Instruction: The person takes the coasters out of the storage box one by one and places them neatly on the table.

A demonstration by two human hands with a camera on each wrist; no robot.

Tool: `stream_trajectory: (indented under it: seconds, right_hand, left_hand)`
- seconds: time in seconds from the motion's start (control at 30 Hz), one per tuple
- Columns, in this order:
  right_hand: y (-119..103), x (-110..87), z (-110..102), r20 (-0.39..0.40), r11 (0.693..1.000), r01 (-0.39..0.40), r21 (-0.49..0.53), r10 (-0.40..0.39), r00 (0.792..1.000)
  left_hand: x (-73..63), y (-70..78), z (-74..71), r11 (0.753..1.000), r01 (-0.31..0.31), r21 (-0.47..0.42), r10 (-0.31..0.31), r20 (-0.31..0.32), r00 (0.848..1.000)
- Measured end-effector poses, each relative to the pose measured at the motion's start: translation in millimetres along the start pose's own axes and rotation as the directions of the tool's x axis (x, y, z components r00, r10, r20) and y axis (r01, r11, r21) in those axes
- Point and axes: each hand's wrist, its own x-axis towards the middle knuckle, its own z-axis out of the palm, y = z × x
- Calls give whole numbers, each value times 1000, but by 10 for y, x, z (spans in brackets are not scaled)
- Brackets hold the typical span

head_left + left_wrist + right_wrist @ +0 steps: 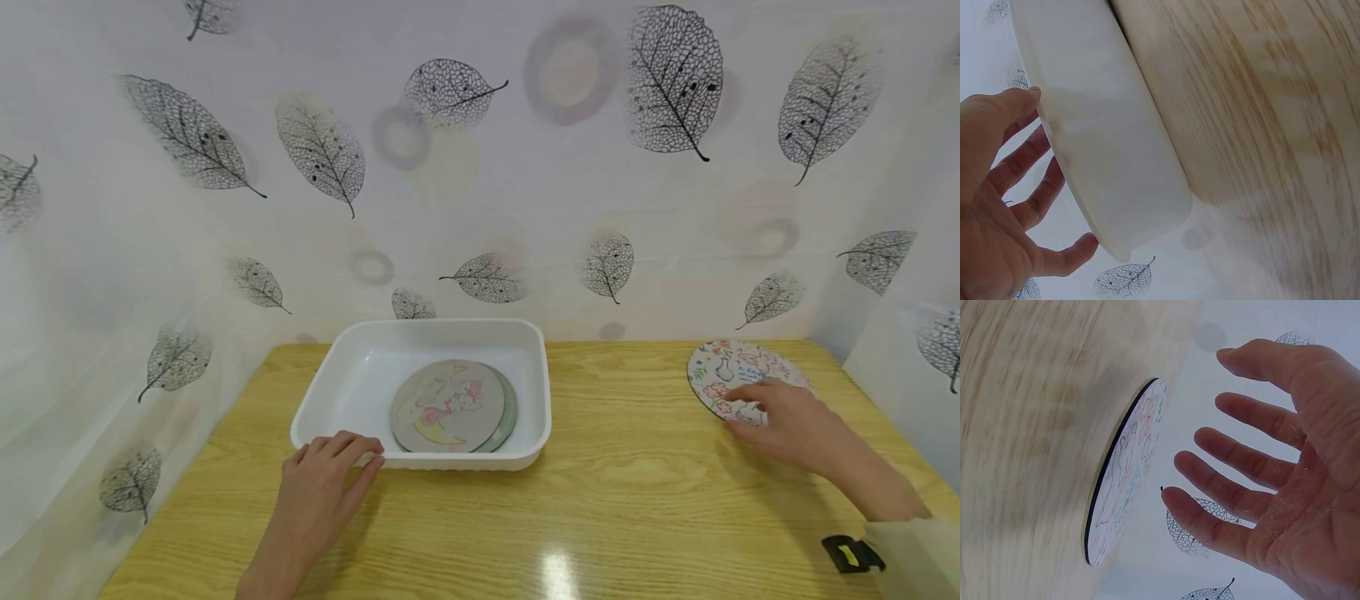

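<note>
A white plastic basin [341, 392] sits on the wooden table, left of centre in the head view. My left hand [322, 487] holds its near rim, with the thumb tip at the rim and fingers over it, as the left wrist view shows with the hand [1007, 181] by the basin wall [1104, 125]. Inside lies a round grey mat [480, 425] with a pink and yellow drawing, on top of a greenish round mat [510, 412]. My right hand [787, 425] hovers over a round floral mat [712, 367]; in the right wrist view the hand [1260, 462] is apart from the black-edged mat [1125, 475].
The wooden table [600, 500] reaches back to a white curtain [510, 192] printed with skeleton leaves, which also hangs along both sides. A black strap [853, 554] shows by the right sleeve [915, 554].
</note>
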Motion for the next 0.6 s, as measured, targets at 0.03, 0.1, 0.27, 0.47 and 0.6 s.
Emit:
stream_trajectory:
  seconds: [0.03, 0.1, 0.27, 0.47, 0.6]
  right_hand:
    - [-11, 3, 0, 0, 1000, 3, 0, -3, 1000]
    - [-28, 10, 0, 1, 1000, 10, -4, -10, 1000]
    - [-69, 19, -4, 3, 1000, 14, -12, -14, 1000]
    - [-126, 27, -12, 7, 1000, 22, 3, -22, 1000]
    - [-162, 34, -8, -4, 999, 32, -4, -32, 999]
  left_hand:
    - [1, -2, 2, 1000, -2, -1, 2, -1, 1000]
    - [0, -5, 3, 1000, -5, -3, 5, -4, 1000]
    - [-2, 1, -5, 1000, 6, -9, -6, 1, 1000]
    - [-3, 3, -7, 1000, 9, -10, -9, 2, 1000]
    - [-5, -1, 0, 1000, 7, -13, -7, -1, 1000]
